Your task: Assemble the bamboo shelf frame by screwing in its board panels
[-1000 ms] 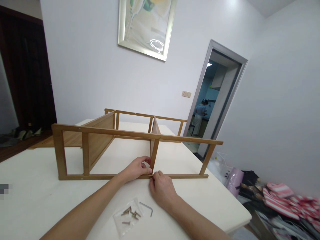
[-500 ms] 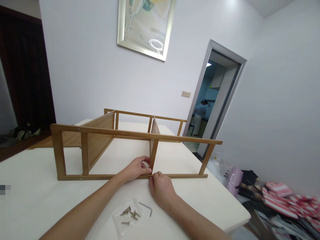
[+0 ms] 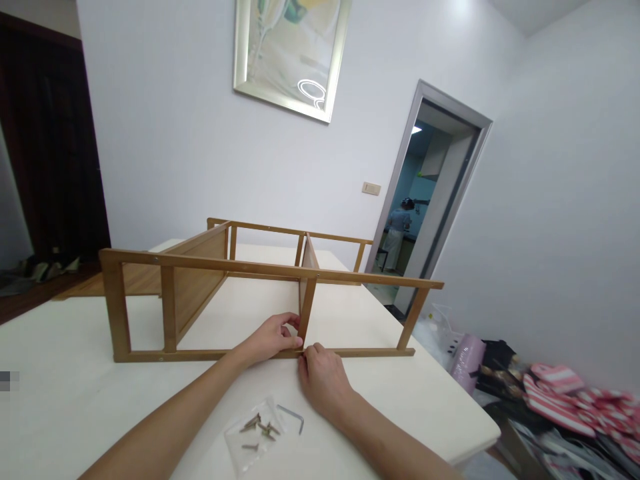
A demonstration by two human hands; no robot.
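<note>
A brown wooden shelf rack (image 3: pixel 240 268) lies on its side on the white table, two panels spanning between its ladder-like sides. My left hand (image 3: pixel 270 337) pinches the bottom of the middle crosspiece (image 3: pixel 309 303), thumb in front and fingers behind at the panel's edge. Close beside it, my right hand (image 3: pixel 325 375) is closed against the lower rail under that joint; what its fingertips hold is hidden. Between my forearms, a clear plastic bag (image 3: pixel 239 457) has several screws (image 3: pixel 267 432) on it. An L-shaped hex key (image 3: pixel 295 413) lies at the bag's upper right.
The white table (image 3: pixel 430 400) ends in a rounded corner at right. Beyond it are a purple roll (image 3: pixel 467 360) and heaped striped cloth (image 3: pixel 560 400). A wooden board (image 3: pixel 115 283) lies behind the rack at left. A person (image 3: pixel 397 227) stands past the doorway.
Both hands keep their places at the middle joint, with barely any movement. The rack, screws and hex key stay put; the view shifts very slightly.
</note>
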